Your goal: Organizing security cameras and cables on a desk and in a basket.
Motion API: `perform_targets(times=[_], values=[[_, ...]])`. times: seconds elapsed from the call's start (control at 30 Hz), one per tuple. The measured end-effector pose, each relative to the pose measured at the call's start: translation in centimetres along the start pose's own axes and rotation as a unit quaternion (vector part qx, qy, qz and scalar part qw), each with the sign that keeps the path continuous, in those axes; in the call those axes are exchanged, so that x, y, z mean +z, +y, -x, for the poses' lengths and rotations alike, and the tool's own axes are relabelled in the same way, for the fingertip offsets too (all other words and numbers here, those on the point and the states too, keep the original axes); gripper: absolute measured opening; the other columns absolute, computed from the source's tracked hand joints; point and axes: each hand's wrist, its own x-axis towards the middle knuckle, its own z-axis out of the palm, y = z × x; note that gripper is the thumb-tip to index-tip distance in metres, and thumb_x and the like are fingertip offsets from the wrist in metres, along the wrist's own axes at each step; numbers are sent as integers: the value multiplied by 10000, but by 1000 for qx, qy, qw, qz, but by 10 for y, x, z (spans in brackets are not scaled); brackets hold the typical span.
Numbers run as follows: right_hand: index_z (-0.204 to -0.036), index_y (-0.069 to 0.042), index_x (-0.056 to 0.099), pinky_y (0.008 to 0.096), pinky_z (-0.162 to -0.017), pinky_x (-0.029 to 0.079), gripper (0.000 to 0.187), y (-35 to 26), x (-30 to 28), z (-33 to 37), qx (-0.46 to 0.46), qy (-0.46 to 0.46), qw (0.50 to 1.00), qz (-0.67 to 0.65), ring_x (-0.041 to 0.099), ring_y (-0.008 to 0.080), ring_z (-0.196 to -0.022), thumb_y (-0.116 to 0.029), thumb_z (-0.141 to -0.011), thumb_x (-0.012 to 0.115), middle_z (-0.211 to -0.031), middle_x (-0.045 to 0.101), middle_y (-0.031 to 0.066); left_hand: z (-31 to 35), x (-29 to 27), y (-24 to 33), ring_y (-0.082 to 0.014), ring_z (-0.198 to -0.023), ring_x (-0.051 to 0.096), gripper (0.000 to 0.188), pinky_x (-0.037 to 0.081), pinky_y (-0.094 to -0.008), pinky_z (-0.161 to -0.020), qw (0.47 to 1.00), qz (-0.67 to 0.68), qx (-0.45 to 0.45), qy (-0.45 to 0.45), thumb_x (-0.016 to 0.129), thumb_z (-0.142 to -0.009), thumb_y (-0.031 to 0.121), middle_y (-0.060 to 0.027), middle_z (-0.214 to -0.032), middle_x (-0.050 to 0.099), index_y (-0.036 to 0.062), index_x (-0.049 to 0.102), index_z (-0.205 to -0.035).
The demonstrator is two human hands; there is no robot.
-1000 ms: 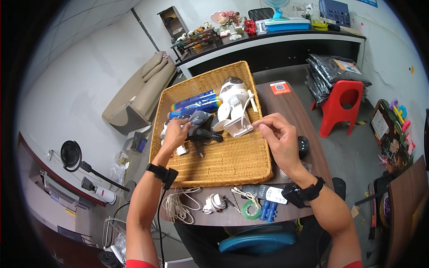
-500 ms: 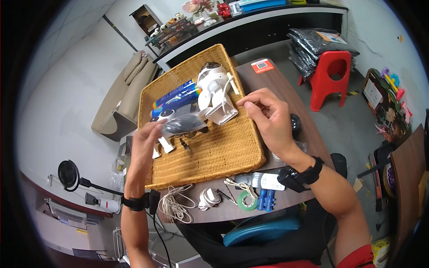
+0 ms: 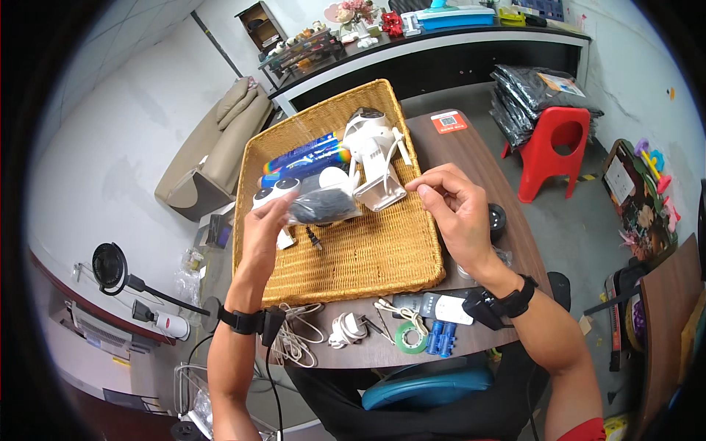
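My left hand [image 3: 266,228] is closed on one end of a clear plastic bag [image 3: 321,206] with a dark bundle inside, probably a cable. The bag hangs over a woven basket [image 3: 375,272]. Over the basket's right rim, my right hand [image 3: 457,213] has its thumb and forefinger drawn together, with nothing visible between them. Inside the basket, a white camera-like device [image 3: 370,136] on a bracket lies at the far right. Blue packages [image 3: 305,162] lie behind the bag. A white twin-lens device [image 3: 276,192] is partly hidden by my left hand, and a black plug [image 3: 314,239] lies below the bag.
Along the near edge of the table [image 3: 368,358] lie a white cable [image 3: 298,331], a white charger [image 3: 346,330], green tape [image 3: 411,338], blue batteries [image 3: 441,339] and a remote [image 3: 448,309]. A black round object [image 3: 498,217] sits right of the basket. A red stool [image 3: 555,154] stands beyond.
The bag and my left hand have shifted right across the basket relative to its contents. My right hand stays by the right rim in nearly the same pose. The whole view has shifted slightly.
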Motion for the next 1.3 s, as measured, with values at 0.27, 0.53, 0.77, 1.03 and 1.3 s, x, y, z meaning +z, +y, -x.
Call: perform_targets(times=[0.27,0.53,0.77,1.03,1.3], values=[[-1188,-26,743,308,-892,478,229,1,2,-1,-2,-5,1000,1,618,182,-1039,-120,-983,704,-1185,681,93,-55,-55,-39,-179,-1224,672,417,522,-282,-1085,977,158,44,135,720,-1029,169,-143,-1316,720,-86,661,-1354],[-1199,-26,737,317,-906,478,241,-1,3,0,-14,-5,1000,12,618,195,-1054,-127,-982,706,-1194,680,100,-61,-43,-71,-180,-1133,689,526,514,-304,-996,987,-157,-11,9,756,-974,236,-167,-1229,740,-111,664,-1358],[-1209,-26,732,325,-919,478,253,2,1,1,-16,-9,1000,20,619,206,-1068,-134,-981,708,-1202,679,106,-74,-40,-57,-422,-1169,636,321,487,-466,-1038,868,-480,98,-79,716,-966,250,-267,-1168,689,13,773,-1175],[-1220,-26,726,333,-933,478,266,3,-2,1,-27,-9,999,40,619,219,-1083,-141,-980,710,-1211,678,113,-86,10,-16,-475,-1103,620,507,468,-556,-970,849,-481,101,-195,473,-1121,396,-310,-1188,652,-85,631,-1135],[-1231,-26,720,342,-948,478,279,-3,0,0,-48,-18,998,44,620,232,-1098,-148,-979,712,-1220,678,120,-121,12,-26,-427,-1249,633,696,490,-445,-1103,831,-474,263,-124,835,-834,259,-274,-1291,686,-15,620,-1437]])
